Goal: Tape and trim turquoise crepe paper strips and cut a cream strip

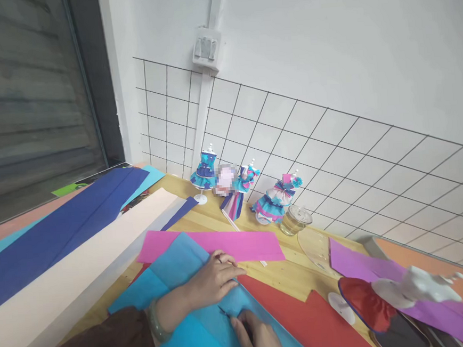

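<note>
Nearest, I find the right hand [260,337] curled closed on a dark tool [225,312], its thin tip over the blue paper [170,269]; its type I cannot tell. At 11 o'clock from it, the left hand [213,279] lies half-spread on that paper, gripping nothing visible, probably steadying it. Beyond, at 12, lies the pink strip [247,244]; at 1, a lidded jar [295,222], contents indistinct. Farthest, near 12, dress forms [204,170] stand, presumably kept off the work area.

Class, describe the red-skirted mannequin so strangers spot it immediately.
From the wire grid, drop to the purple paper on the right. In front is a white mannequin. Its skirt is mostly red; the other mannequins wear mainly blues and pinks.
</note>
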Motion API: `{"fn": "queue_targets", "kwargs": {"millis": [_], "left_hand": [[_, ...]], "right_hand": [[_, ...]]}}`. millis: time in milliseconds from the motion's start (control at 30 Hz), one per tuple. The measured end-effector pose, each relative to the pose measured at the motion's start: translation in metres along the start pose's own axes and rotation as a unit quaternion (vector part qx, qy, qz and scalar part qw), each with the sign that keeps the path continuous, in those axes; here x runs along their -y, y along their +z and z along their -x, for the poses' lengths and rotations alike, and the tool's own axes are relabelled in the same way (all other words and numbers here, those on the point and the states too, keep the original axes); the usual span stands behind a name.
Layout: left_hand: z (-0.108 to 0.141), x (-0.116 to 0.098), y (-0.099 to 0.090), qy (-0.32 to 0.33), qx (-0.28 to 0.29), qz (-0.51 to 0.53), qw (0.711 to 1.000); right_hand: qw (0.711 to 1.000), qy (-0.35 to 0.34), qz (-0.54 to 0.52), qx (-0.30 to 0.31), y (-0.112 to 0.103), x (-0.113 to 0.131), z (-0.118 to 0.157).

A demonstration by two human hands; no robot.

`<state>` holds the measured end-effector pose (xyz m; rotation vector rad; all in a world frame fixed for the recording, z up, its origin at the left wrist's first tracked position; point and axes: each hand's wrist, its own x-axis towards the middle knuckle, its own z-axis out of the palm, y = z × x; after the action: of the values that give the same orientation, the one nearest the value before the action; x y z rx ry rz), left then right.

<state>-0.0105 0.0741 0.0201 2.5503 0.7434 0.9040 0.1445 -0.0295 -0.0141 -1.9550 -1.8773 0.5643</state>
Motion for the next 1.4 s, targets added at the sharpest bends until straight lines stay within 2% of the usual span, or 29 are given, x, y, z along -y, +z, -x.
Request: {"fn": "queue_targets", "kwargs": {"millis": [567, 800, 1000, 1133, 1400], "left_hand": [[-0.001, -0.002, -0.001, 0.001, 0.001, 0.008, 1.0], [-0.001, -0.002, -0.003, -0.011, 0.013, 0.011, 1.0], [0.0, 0.014, -0.024, -0.09, 0.051, 0.001, 0.995], [0.004, 0.031, -0.04, -0.111, 0.056, -0.012, 0.992], [0.007, 0.045, -0.046, -0.118, 0.071, -0.029, 0.99]], "right_hand": [[1.0, -0.018, 0.013, 0.0, 0.001, 0.015, -0.009], [1.0, -0.015, -0.002, 0.024, -0.002, 0.015, -0.009], [0.999, 0.003, -0.023, 0.038, -0.004, 0.015, -0.008], [0.998, 0.001, -0.049, 0.049, -0.006, 0.013, -0.009], [0.996, 0.013, -0.066, 0.062, -0.009, 0.018, -0.011]]}}
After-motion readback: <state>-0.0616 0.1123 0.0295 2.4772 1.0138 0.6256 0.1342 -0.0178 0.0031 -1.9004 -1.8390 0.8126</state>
